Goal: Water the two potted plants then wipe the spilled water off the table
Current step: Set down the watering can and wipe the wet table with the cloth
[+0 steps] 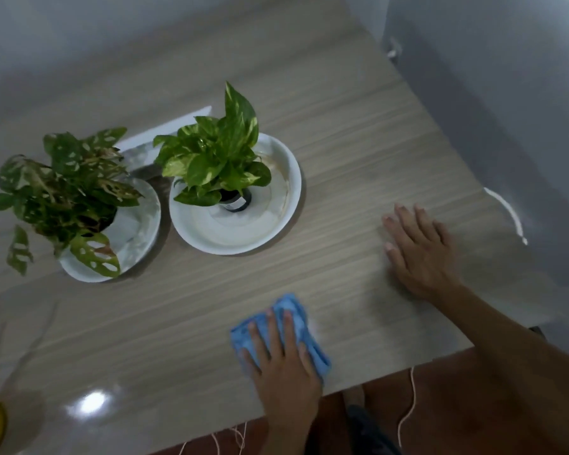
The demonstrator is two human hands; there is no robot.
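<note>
- Fingers [270, 336] of my left hand [284, 366] lie spread flat, pressing the blue cloth [293, 326] onto the table [358, 133], nearer me than the white saucer [276, 231].
- Right hand [421, 254] rests flat, fingers loosely together, right of that saucer (empty).
- Wiping step, I judge; both potted plants [211, 159] sit beyond.
- Next: sweep toward any remaining wet sheen.

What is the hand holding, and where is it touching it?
The left hand presses flat on top of a blue cloth. The right hand holds nothing.
</note>
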